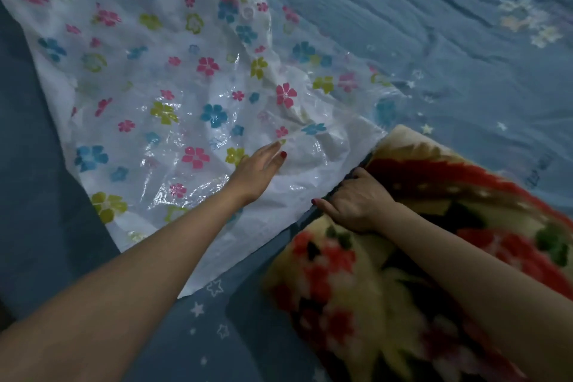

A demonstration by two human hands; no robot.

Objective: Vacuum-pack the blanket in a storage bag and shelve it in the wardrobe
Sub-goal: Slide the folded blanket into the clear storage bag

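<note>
A clear plastic storage bag (161, 77) printed with pink, blue and green flowers lies spread and crumpled across the left and middle of the bed. A folded fleece blanket (387, 273) with red flowers on cream and black lies at the lower right, its near edge beside the bag's edge. My left hand (260, 169) reaches over the bag with straight fingers, the fingertips at the plastic. My right hand (353, 200) lies on the blanket's left edge, fingers curled over that edge where it meets the bag.
A blue bedsheet (434, 25) with small white stars and pale flowers covers the bed under everything, wrinkled toward the upper right. A darker blue strip (37, 195) runs along the left side.
</note>
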